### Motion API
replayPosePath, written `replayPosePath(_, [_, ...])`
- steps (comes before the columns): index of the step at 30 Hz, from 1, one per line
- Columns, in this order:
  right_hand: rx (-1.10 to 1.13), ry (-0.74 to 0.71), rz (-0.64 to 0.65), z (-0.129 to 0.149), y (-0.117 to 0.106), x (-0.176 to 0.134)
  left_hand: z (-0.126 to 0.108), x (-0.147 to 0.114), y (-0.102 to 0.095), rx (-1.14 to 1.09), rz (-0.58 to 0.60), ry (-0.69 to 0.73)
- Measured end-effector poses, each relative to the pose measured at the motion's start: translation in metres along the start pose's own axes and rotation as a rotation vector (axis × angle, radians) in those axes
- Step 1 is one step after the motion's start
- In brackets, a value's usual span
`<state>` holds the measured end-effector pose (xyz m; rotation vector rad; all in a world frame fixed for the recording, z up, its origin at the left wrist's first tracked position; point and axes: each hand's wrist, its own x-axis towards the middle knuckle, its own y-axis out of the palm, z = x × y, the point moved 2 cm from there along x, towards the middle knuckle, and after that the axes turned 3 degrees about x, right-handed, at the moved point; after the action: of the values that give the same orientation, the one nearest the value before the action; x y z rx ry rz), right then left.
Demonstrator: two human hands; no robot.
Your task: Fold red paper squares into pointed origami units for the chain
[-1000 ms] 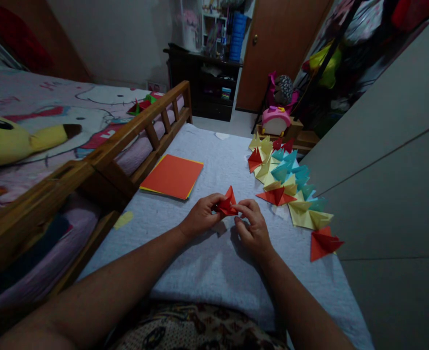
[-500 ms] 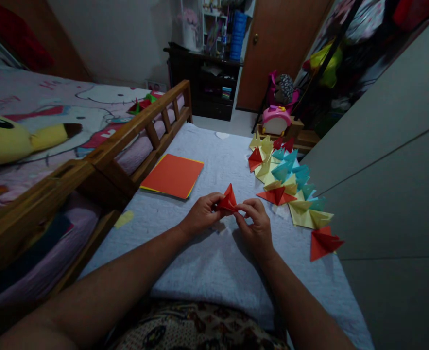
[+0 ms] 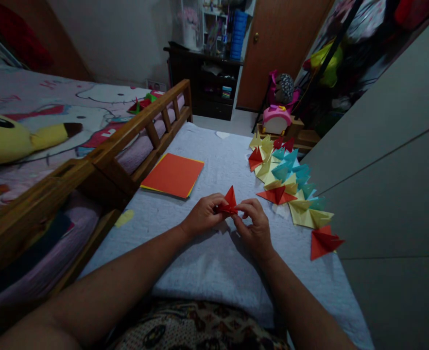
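A red folded paper piece (image 3: 231,199), with one point standing up, is held between my two hands above the bed-like surface. My left hand (image 3: 206,214) pinches its left side between thumb and fingers. At its lower right edge, my right hand (image 3: 255,223) grips with thumb and forefinger. Left of the hands lies a stack of square paper (image 3: 173,176), red on top with yellow edges showing. Over on the right stand several folded paper pieces in yellow (image 3: 305,211), teal (image 3: 285,167) and red (image 3: 323,242).
A wooden rail (image 3: 148,126) borders the surface on the left, with a yellow plush toy (image 3: 13,138) on the bed beyond. To the right rises a pale cabinet (image 3: 389,194). A pink toy case (image 3: 276,119) sits past the far edge.
The red folded paper has tilted slightly, its upright point shifting a little right and lower. Both hands keep their hold, with small finger movements.
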<state>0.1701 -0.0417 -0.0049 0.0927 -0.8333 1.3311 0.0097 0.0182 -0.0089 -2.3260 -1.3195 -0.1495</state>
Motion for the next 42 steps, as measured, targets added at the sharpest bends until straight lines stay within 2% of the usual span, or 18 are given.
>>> replayPosePath(4, [0.014,-0.010,0.021,0.001,0.000,0.000,-0.001,0.000,0.001,0.039,0.033,0.007])
replayPosePath(7, [0.077,0.038,0.034,0.002,-0.002,0.000,-0.001,-0.001,0.002,0.008,0.046,-0.046])
replayPosePath(9, [0.153,0.133,0.017,0.001,-0.004,0.001,-0.001,-0.001,0.001,-0.029,0.042,-0.081])
replayPosePath(12, [0.285,0.348,-0.010,-0.004,-0.005,0.003,0.000,-0.002,0.000,-0.075,0.034,-0.133])
replayPosePath(14, [0.349,0.445,0.035,-0.007,-0.004,0.004,0.002,-0.002,0.000,-0.099,0.041,-0.157])
replayPosePath(17, [0.418,0.489,0.114,-0.009,-0.001,0.006,0.003,-0.002,0.001,-0.153,0.067,-0.166])
replayPosePath(22, [0.523,0.580,0.090,-0.012,0.002,0.006,0.005,-0.005,0.006,-0.249,0.149,-0.203])
replayPosePath(25, [0.540,0.594,0.087,-0.012,0.003,0.005,0.005,-0.006,0.009,-0.310,0.191,-0.216])
replayPosePath(30, [0.483,0.585,0.069,-0.011,0.003,0.005,0.005,-0.008,0.012,-0.436,0.155,-0.265])
replayPosePath(33, [0.507,0.599,0.068,-0.010,0.003,0.007,0.004,-0.009,0.012,-0.449,0.218,-0.307])
replayPosePath(37, [0.528,0.622,0.003,-0.012,0.000,0.010,0.001,-0.011,0.011,-0.433,0.312,-0.326])
replayPosePath(42, [0.562,0.609,0.004,-0.013,-0.003,0.008,0.002,-0.010,0.011,-0.454,0.359,-0.342])
